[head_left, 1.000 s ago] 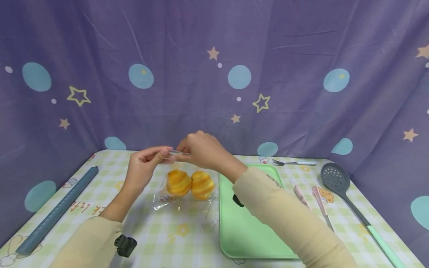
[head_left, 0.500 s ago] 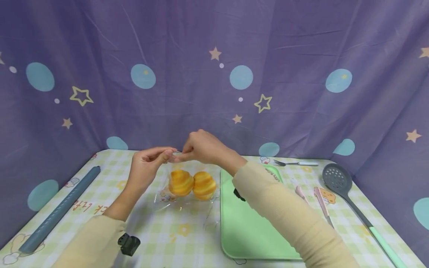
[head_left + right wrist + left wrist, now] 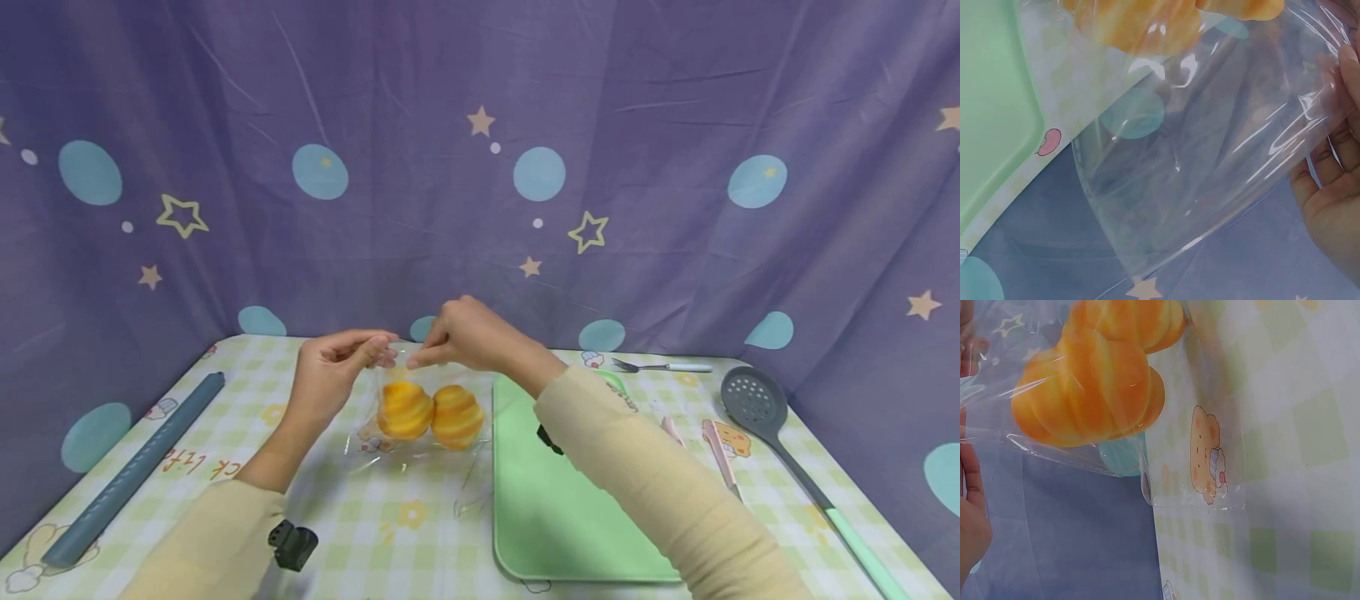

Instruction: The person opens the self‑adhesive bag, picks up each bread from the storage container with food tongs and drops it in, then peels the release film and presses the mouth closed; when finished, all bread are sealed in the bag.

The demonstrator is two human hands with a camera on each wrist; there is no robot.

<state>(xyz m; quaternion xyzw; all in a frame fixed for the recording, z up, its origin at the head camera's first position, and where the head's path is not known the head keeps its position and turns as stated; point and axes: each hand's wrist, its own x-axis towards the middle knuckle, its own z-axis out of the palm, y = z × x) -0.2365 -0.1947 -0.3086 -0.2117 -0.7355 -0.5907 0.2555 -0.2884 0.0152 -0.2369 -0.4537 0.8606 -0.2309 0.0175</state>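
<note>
Between my two hands a clear plastic bag hangs upright by its top edge. Inside it sit a yellow-orange, ridged bun and a second one like it, side by side, perhaps toy bread. My left hand pinches the bag's upper left edge between thumb and fingers. Pinching the same edge a little to the right is my right hand, with the back of the hand upward. The buns appear larger through the film in the left wrist view, and only their lower parts show in the right wrist view.
Right of the bag lies a light green tray, partly under my right sleeve. Farther right are pink-handled tongs, a fork and a grey slotted skimmer. A dark blue-grey rod lies at the left. A purple curtain stands behind.
My right hand has moved slightly right and down, away from the left fingertips, so a stretch of bag edge now shows between them. The left hand stays nearly still.
</note>
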